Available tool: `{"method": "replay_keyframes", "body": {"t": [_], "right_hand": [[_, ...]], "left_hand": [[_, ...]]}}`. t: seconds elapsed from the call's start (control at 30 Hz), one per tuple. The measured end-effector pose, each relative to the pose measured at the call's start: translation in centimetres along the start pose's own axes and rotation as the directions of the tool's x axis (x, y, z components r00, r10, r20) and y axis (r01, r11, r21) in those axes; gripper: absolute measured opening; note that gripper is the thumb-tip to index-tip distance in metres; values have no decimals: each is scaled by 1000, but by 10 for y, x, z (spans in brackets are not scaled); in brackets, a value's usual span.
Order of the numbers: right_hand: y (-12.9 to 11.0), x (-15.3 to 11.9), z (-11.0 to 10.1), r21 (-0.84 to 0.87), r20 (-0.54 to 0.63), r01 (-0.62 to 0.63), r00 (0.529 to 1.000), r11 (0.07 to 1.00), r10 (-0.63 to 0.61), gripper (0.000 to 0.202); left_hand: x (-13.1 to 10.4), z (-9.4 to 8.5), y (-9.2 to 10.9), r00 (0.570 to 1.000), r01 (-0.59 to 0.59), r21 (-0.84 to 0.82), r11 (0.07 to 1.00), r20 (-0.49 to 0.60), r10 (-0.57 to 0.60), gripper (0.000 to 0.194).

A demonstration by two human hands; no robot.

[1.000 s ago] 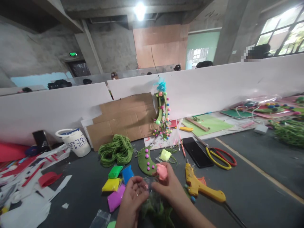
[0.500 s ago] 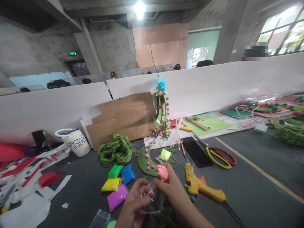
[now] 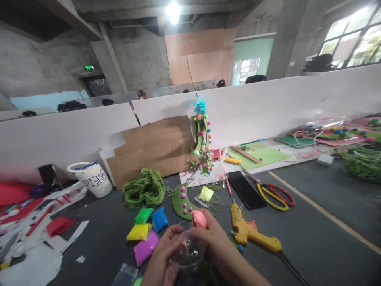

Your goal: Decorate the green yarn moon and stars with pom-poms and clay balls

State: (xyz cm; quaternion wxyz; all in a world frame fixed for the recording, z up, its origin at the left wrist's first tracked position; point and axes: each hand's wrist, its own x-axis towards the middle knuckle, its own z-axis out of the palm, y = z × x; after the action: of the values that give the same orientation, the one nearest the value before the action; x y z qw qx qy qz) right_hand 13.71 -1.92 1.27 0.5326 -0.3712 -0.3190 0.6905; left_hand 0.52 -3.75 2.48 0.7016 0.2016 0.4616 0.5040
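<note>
Between the thumb and fingers of my right hand [image 3: 222, 244] is a lump of soft pink clay [image 3: 199, 219]. My left hand [image 3: 165, 252] pinches a crinkled clear plastic bag [image 3: 190, 254], with a bit of pink showing near its fingertips. Just beyond the clay lies a green felt crescent [image 3: 179, 203] with several purple balls along it. A pale yellow clay lump [image 3: 206, 194] rests on its wrapper behind my right hand. Left of my hands are packets of clay: green [image 3: 143, 215], blue [image 3: 160, 219], yellow [image 3: 139, 232] and purple [image 3: 145, 249].
A yellow glue gun [image 3: 253, 235] lies right of my hands, near a black phone [image 3: 247, 190] and scissors [image 3: 275, 196]. Green yarn [image 3: 143, 190] sits before a cardboard sheet [image 3: 154, 147]. A decorated crescent ornament [image 3: 203, 135] stands against the white partition [image 3: 253, 115].
The pink clay and my right fingers have shifted slightly left. The clear bag looks more spread out between my hands.
</note>
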Motion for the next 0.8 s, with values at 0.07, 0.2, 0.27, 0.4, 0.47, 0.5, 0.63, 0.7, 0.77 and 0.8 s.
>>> {"method": "replay_keyframes", "body": {"t": [0.07,0.2,0.27,0.4,0.47,0.5,0.63,0.7,0.77,0.8], "right_hand": [[-1,-2,3,19,53,-22,998,1000,21,39],[0,-2,4,5,42,11,999,1000,-11,41],[0,-2,2,-13,21,29,999,999,-29,40],[1,1,-3,-44,25,37,999,998,-36,39],[4,3,-5,-49,21,47,999,998,-46,39],[5,4,-6,-47,18,48,999,998,-48,39],[10,7,-4,-28,4,6,1000,1000,-6,40],[11,8,-2,-16,5,-9,1000,1000,9,38],[10,8,-1,3,0,6,1000,1000,-6,37],[10,8,0,18,-1,18,1000,1000,-18,37]], "left_hand": [[-1,1,1,1000,19,-26,999,-7,-19,34],[-3,1,2,990,120,-65,991,86,-114,34],[-4,1,2,981,162,-73,984,122,-153,34],[-2,-1,-2,990,137,-118,984,63,-130,30],[1,-3,-5,992,126,-125,984,24,-124,28],[2,-5,-6,992,123,-123,985,4,-123,28],[5,-9,-7,991,103,-130,986,-72,-113,31],[5,-10,-5,993,96,-139,986,-61,-105,31],[4,-9,-4,994,111,-133,985,8,-111,29],[3,-8,-4,991,124,-124,984,54,-118,28]]}}
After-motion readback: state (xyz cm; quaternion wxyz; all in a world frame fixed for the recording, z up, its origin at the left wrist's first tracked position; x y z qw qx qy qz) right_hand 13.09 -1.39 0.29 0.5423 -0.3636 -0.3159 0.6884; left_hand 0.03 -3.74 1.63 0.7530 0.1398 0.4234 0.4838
